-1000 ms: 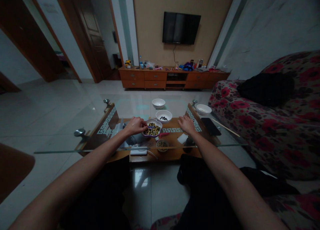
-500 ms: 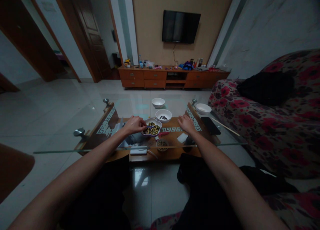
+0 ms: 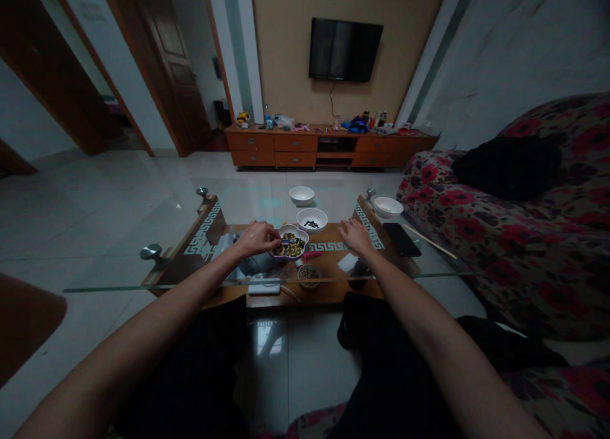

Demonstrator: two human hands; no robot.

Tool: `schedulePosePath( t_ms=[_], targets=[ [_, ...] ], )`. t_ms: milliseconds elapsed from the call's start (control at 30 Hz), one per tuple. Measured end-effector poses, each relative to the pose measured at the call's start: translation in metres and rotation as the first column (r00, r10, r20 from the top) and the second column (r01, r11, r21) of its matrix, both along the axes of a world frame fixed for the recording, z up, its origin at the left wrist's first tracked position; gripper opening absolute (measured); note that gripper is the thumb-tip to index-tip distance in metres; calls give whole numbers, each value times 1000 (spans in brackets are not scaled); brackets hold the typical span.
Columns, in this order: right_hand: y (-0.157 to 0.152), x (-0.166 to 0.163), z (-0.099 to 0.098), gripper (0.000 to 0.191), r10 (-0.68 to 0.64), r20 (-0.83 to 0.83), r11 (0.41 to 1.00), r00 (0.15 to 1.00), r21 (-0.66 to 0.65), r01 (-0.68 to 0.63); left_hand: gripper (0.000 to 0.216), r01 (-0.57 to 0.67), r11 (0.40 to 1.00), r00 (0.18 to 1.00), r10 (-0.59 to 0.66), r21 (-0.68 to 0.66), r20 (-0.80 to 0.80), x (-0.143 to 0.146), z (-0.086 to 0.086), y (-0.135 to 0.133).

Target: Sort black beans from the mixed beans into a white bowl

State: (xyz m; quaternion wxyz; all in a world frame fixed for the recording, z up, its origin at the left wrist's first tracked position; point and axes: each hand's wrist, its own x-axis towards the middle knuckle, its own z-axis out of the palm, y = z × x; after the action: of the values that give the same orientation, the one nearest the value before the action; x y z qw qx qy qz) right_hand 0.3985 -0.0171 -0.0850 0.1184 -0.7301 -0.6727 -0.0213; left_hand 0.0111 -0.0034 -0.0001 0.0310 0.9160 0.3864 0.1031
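My left hand [image 3: 260,237] is at the left rim of a scalloped white bowl with purple on its outside [image 3: 288,257]. Its fingers are pinched together over the rim, and what they hold is hidden or too small to make out. Mixed yellow, green and black beans [image 3: 291,247] fill this bowl, and a thin purple strip [image 3: 288,241] lies across them near my fingertips. Just behind stands a round white bowl [image 3: 320,218] with several black beans [image 3: 312,224] in it. My right hand [image 3: 356,236] rests on the glass to the right, fingers spread and holding nothing.
The glass table [image 3: 143,288] carries another white bowl [image 3: 302,195] farther back. At right are a white bowl [image 3: 388,206], a black phone [image 3: 401,239] and chopsticks [image 3: 431,242]. A small bowl [image 3: 309,276] and a white power strip [image 3: 264,288] show near the front edge.
My left fingertips have shifted very slightly at the rim of the bean bowl. My right hand and the bowls stay where they were.
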Motion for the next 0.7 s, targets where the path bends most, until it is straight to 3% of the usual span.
schedulePosePath(
  t_ms=[700],
  targets=[
    [-1,-1,2,56,4,-10,1000,1000,7,-4,28,-6,1000,999,7,-16,49,3,-6,2]
  ],
)
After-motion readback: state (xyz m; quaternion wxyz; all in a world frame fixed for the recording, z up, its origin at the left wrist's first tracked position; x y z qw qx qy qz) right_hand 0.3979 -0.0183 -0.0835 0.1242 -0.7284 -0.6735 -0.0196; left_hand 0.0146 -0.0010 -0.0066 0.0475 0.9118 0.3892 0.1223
